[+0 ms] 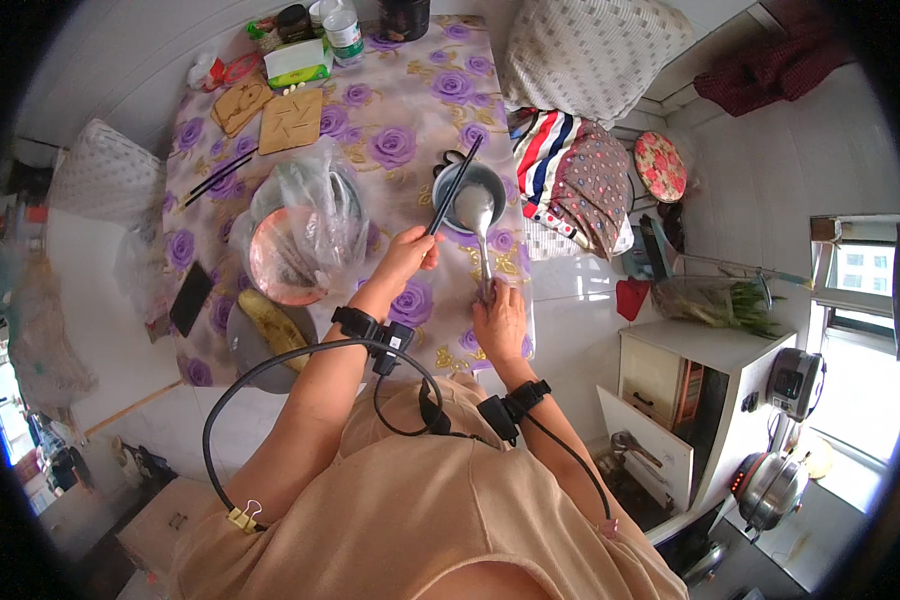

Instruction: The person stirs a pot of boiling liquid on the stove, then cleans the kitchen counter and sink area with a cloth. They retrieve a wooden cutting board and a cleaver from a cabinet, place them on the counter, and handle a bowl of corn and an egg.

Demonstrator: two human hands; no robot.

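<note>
My left hand (412, 253) grips dark chopsticks (457, 184), which slant over a small grey bowl (499, 206). In my right hand (504, 315) is the handle of a metal ladle (475, 208); its head rests over or in the bowl. What the bowl holds is hard to make out. Black looped handles (450, 157), probably of scissors, show behind the bowl's far rim. Left of my left hand, a clear plastic bag (319, 195) partly covers a pinkish round dish (289, 255). Closer to me, a yellowish-green cucumber-like vegetable (274, 322) lies on a grey plate (247, 349).
A purple-flowered tablecloth (412, 300) covers the table. On it are a dark phone (191, 298), more chopsticks (220, 177), wooden trivets (291, 121), a tissue pack (298, 64) and a plastic bottle (343, 37). Covered chairs (577, 60) stand alongside; an open cabinet door (645, 450) is at right.
</note>
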